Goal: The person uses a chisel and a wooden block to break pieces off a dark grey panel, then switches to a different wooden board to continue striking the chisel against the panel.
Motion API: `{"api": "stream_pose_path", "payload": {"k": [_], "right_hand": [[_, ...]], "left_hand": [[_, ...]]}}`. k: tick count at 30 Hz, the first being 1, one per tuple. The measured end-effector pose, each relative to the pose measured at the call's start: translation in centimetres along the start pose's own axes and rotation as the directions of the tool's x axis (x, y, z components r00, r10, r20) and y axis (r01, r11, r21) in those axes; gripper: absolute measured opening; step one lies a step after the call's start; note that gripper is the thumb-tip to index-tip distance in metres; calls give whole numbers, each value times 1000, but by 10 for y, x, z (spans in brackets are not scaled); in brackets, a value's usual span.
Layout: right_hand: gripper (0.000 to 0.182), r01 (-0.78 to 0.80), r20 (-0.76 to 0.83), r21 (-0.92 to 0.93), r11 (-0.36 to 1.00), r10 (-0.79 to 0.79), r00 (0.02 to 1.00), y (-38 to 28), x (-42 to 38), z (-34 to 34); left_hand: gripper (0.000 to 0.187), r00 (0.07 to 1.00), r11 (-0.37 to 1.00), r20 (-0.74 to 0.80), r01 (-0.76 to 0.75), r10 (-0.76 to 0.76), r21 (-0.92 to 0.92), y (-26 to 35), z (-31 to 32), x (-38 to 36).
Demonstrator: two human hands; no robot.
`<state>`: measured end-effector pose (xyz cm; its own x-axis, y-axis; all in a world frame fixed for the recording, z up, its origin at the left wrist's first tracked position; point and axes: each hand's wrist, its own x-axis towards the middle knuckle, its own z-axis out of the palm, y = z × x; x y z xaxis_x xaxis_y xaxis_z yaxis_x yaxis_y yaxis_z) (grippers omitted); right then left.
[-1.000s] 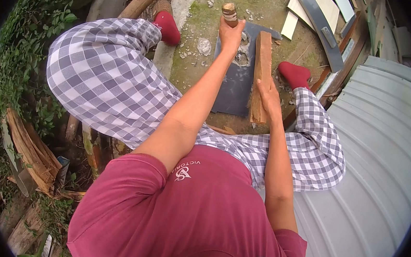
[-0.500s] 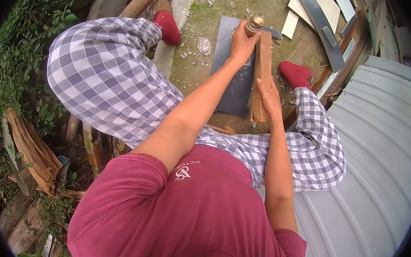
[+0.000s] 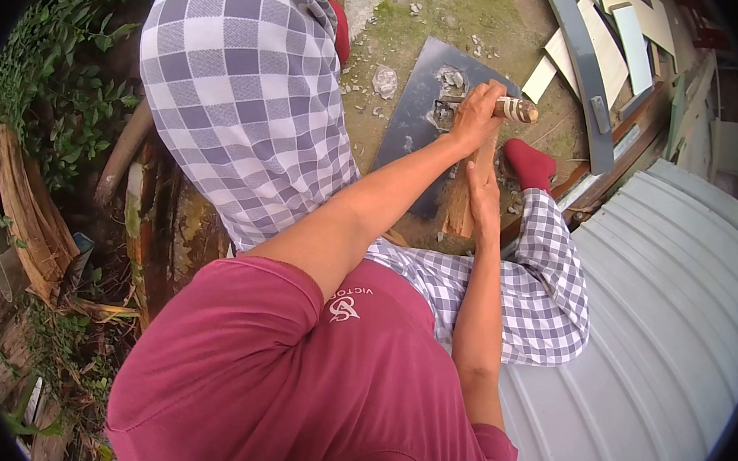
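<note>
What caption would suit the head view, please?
Left hand grips a wooden-handled tool over a wood piece steadied by the right hand.

I have just one camera, and it sits on the person's head. It looks forward and steeply down, so I see along the body to the ground in front. The red shirt (image 3: 288, 380) is very near and fills the bottom. The checked trousers (image 3: 241, 90) come next. The dark slab (image 3: 412, 121) on the ground is farthest, near the top. The picture is round and bent at the edges, with black corners. No second view shares this scene.
</note>
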<state>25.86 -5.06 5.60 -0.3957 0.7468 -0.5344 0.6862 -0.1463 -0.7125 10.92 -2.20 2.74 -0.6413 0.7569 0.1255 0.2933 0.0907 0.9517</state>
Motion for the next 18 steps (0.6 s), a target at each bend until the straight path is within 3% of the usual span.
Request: {"api": "stream_pose_path", "payload": {"k": [9,11,18], "right_hand": [[70,-2,-2,16,1000,2,1000,2,1,1],[70,-55,36,95,994,52,998,-7,-3,0],[66,4,-1,49,999,-4,1000,-11,-4,-1]], "left_hand": [[46,1000,995,-30,7,-4,97,3,2,-3],[46,1000,993,-31,-2,5,116,3,3,-4],[43,997,978,-38,-61,70,199,-5,16,-3]]}}
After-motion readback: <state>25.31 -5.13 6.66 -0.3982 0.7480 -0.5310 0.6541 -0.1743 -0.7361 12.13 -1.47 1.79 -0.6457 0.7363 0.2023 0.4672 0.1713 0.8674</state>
